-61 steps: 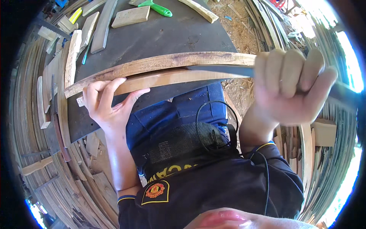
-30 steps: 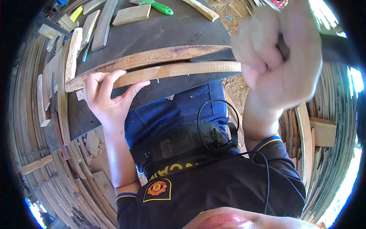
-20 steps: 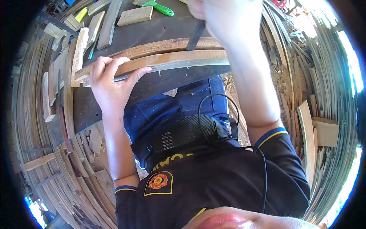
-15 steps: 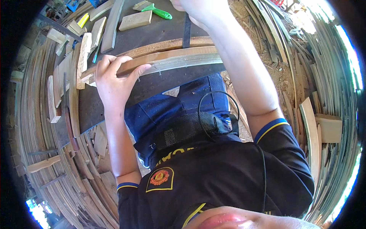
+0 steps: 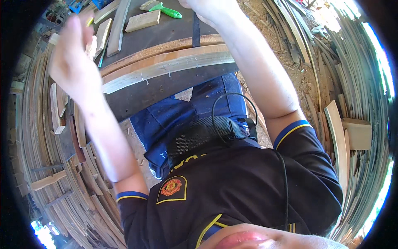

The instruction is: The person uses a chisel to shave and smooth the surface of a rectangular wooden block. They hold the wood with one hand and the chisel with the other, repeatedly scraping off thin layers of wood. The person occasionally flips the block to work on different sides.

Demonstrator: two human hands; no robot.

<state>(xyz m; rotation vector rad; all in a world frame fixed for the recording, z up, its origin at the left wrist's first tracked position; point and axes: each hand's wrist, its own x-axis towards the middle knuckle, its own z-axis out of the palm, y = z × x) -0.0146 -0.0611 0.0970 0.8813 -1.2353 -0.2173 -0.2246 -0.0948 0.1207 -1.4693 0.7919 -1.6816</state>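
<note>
My left hand (image 5: pixel 74 58), blurred by motion, is raised at the left above the bench with its fingers apart and nothing visible in it. A wooden strip (image 5: pixel 166 60) lies across the near side of the dark bench (image 5: pixel 137 93), several thin nails sticking out of its near edge. Behind it is a second strip with a rough brown edge (image 5: pixel 161 45). My right hand (image 5: pixel 213 10) is at the top edge, beyond the strips' right end. Its fingers are largely cut off by the picture's edge, so what it holds is hidden. A dark flat bar (image 5: pixel 196 31) stands out beside it.
A brush with a green handle (image 5: pixel 170 11) and a short wooden block (image 5: pixel 143 20) lie on the bench. Left of them is a long board (image 5: pixel 119 29). Stacked wood strips (image 5: pixel 360 83) line the right side, and more wooden pieces (image 5: pixel 39 108) crowd the left.
My left hand has let go of the wooden strip and swung up and to the left. My right hand has shifted slightly left, staying at the top edge.
</note>
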